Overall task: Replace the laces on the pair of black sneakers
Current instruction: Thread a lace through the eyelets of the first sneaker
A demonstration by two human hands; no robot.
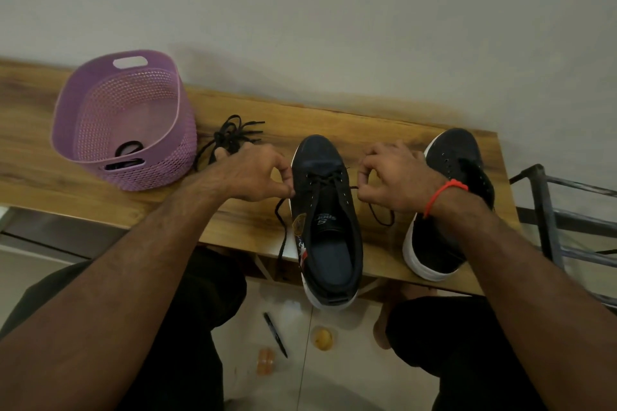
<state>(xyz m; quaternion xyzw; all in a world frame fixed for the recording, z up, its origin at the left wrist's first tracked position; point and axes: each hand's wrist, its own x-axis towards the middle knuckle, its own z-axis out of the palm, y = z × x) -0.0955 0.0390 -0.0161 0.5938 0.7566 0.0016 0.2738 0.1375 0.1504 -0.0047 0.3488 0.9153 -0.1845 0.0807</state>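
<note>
A black sneaker (325,210) with a white sole lies toe-away in the middle of the wooden table (384,130), its heel over the front edge. A black lace (323,178) crosses its upper eyelets. My left hand (252,173) pinches the lace's left end (282,237), which hangs down past the table edge. My right hand (394,177) pinches the right end (380,215), which loops below the hand. The second black sneaker (444,237) stands to the right without a lace, partly hidden by my right wrist.
A purple perforated basket (100,117) stands at the left with something black inside it. A loose bundle of black laces (233,133) lies beside it. A dark metal rack (561,210) stands right of the table. A pen (275,334) lies on the floor tiles.
</note>
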